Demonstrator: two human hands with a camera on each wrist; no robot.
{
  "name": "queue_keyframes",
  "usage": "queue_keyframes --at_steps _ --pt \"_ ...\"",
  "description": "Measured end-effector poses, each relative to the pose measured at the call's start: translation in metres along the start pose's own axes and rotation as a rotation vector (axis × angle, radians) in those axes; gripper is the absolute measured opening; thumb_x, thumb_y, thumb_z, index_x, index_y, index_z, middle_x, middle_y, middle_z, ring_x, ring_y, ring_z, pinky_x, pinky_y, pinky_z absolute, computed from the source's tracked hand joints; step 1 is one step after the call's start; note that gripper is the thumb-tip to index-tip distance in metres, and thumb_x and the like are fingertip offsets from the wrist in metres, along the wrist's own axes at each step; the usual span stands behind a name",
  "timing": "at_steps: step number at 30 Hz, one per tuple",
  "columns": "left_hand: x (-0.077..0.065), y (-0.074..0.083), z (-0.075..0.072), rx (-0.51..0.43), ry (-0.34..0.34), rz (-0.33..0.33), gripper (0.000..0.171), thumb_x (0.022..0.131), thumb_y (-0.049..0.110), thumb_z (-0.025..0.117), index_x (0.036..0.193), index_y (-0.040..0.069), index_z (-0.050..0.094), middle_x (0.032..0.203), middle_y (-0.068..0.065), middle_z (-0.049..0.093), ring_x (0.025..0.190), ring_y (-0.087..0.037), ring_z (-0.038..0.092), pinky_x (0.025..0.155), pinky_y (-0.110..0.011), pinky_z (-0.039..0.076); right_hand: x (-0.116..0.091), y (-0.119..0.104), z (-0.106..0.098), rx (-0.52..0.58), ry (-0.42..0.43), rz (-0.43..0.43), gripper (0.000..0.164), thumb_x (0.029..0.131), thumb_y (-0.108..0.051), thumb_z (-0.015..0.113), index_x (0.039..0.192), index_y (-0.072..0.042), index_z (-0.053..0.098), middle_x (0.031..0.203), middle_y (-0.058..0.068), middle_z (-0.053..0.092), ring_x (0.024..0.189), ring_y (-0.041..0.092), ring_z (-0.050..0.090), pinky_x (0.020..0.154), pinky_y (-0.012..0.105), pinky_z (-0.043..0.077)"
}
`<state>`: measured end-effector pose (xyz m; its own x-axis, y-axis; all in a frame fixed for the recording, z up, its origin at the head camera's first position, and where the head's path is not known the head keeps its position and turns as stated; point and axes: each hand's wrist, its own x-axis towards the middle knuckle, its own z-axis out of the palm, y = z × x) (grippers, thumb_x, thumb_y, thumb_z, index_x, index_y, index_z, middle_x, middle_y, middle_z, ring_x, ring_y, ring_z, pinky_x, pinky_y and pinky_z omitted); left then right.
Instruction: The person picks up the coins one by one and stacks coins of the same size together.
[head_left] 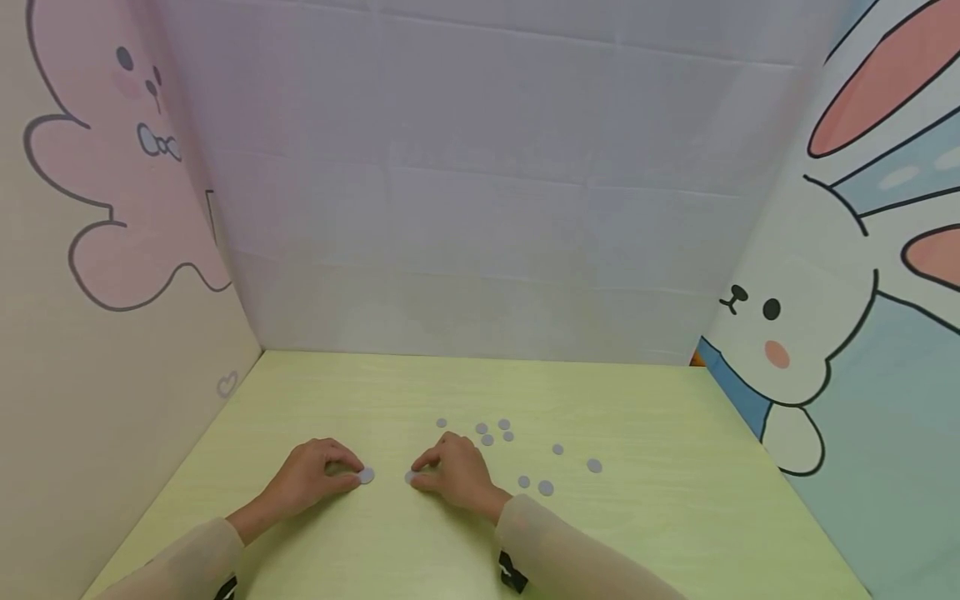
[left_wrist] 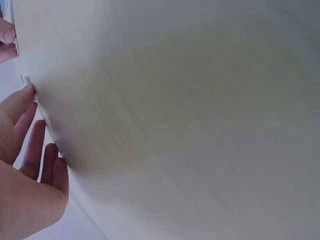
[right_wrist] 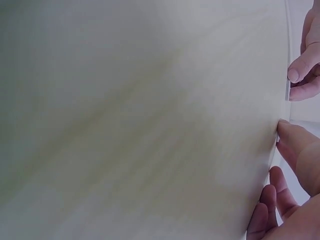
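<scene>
Low over the pale yellow-green tabletop point(head_left: 675, 517), my left hand point(head_left: 311, 477) pinches the edge of a round silver-grey coin point(head_left: 367, 476) between thumb and fingers. Opposite it, to the right, my right hand point(head_left: 461, 475) holds a second coin point(head_left: 408, 477) at its fingertips, partly covered by them. A short gap separates the two coins. In the left wrist view the left hand point(left_wrist: 35, 200) has its fingertips right at the table surface, with a thin coin edge point(left_wrist: 28, 80) beside them. The right wrist view has the right hand point(right_wrist: 292, 215) equally low.
Several more grey coins lie flat beyond and right of the right hand, among them a far one point(head_left: 441, 423), a near one point(head_left: 546, 488) and a rightmost one point(head_left: 594, 466). A white cloth wall point(head_left: 480, 208) closes the back; printed panels point(head_left: 885, 433) flank both sides.
</scene>
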<state>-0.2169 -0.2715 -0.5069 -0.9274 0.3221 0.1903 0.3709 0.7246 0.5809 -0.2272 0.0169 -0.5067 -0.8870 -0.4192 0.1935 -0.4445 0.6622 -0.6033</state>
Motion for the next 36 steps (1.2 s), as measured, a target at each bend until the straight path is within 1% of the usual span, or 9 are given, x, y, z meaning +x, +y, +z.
queue_keyframes --at_steps 3,10,16,20,23,26,29,33,36 --pt "0.001 -0.001 0.0 0.001 -0.001 0.008 0.012 0.086 0.028 0.09 0.096 0.028 0.083 0.1 0.017 0.074 0.099 -0.015 0.066 0.092 -0.042 0.053 0.0 0.002 0.001 0.005 0.007 -0.005 0.014 0.086 -0.03 0.091 0.096 -0.021 0.088 0.085 -0.006 0.062 0.074 0.003 0.044 0.065 0.019 0.036" --pt "0.001 -0.002 0.0 0.009 -0.009 -0.001 0.014 0.086 0.029 0.09 0.098 0.029 0.083 0.101 0.017 0.074 0.099 -0.014 0.066 0.092 -0.04 0.053 -0.001 0.001 -0.002 0.026 -0.007 -0.015 0.013 0.086 -0.026 0.091 0.096 -0.019 0.088 0.084 -0.003 0.063 0.072 0.003 0.044 0.064 0.019 0.037" --pt "0.0 0.002 -0.004 0.001 -0.028 0.009 0.019 0.086 0.032 0.09 0.103 0.026 0.082 0.105 0.014 0.075 0.103 -0.018 0.068 0.094 -0.042 0.055 0.0 0.002 -0.005 0.038 -0.034 0.0 0.014 0.086 -0.022 0.091 0.098 -0.018 0.088 0.085 -0.002 0.062 0.072 0.003 0.044 0.064 0.019 0.037" --pt "0.0 0.006 -0.004 0.015 -0.023 0.015 0.025 0.085 0.033 0.09 0.106 0.024 0.081 0.109 0.013 0.076 0.106 -0.02 0.069 0.096 -0.045 0.055 0.0 0.003 -0.005 0.039 -0.04 0.0 0.013 0.086 -0.022 0.091 0.098 -0.018 0.088 0.084 -0.004 0.061 0.073 0.002 0.044 0.065 0.019 0.037" --pt "0.002 0.01 -0.002 0.047 0.009 0.036 0.025 0.086 0.034 0.089 0.108 0.025 0.081 0.11 0.013 0.077 0.107 -0.021 0.068 0.096 -0.047 0.054 0.0 0.004 -0.005 0.04 -0.04 -0.002 0.012 0.086 -0.022 0.091 0.098 -0.019 0.088 0.084 -0.004 0.061 0.073 0.001 0.044 0.065 0.018 0.038" --pt "0.005 0.016 0.0 0.078 0.052 0.085 0.025 0.086 0.033 0.09 0.108 0.024 0.082 0.109 0.011 0.077 0.106 -0.023 0.068 0.095 -0.049 0.054 0.0 0.003 -0.006 0.039 -0.038 -0.015 0.012 0.086 -0.021 0.091 0.097 -0.018 0.088 0.084 -0.004 0.062 0.073 0.001 0.044 0.064 0.018 0.038" --pt "0.009 0.022 0.004 0.092 0.07 0.112 0.026 0.085 0.03 0.091 0.107 0.022 0.082 0.108 0.009 0.078 0.105 -0.025 0.067 0.093 -0.05 0.054 -0.001 0.002 -0.007 0.032 -0.037 -0.026 0.013 0.086 -0.021 0.091 0.098 -0.018 0.088 0.084 -0.003 0.062 0.072 0.001 0.044 0.064 0.018 0.039" --pt "0.014 0.029 0.009 0.103 0.048 0.109 0.026 0.083 0.029 0.093 0.106 0.021 0.082 0.107 0.009 0.078 0.106 -0.026 0.067 0.094 -0.052 0.054 0.0 0.002 -0.006 0.019 -0.039 -0.023 0.013 0.087 -0.022 0.091 0.098 -0.018 0.088 0.084 -0.003 0.062 0.072 0.001 0.044 0.064 0.018 0.038" --pt "0.018 0.034 0.013 0.118 0.022 0.111 0.026 0.082 0.029 0.093 0.105 0.021 0.083 0.105 0.01 0.077 0.104 -0.025 0.067 0.093 -0.05 0.054 0.001 0.002 -0.006 0.018 -0.039 -0.02 0.013 0.087 -0.022 0.09 0.099 -0.018 0.088 0.084 -0.004 0.062 0.072 0.001 0.044 0.064 0.017 0.038"
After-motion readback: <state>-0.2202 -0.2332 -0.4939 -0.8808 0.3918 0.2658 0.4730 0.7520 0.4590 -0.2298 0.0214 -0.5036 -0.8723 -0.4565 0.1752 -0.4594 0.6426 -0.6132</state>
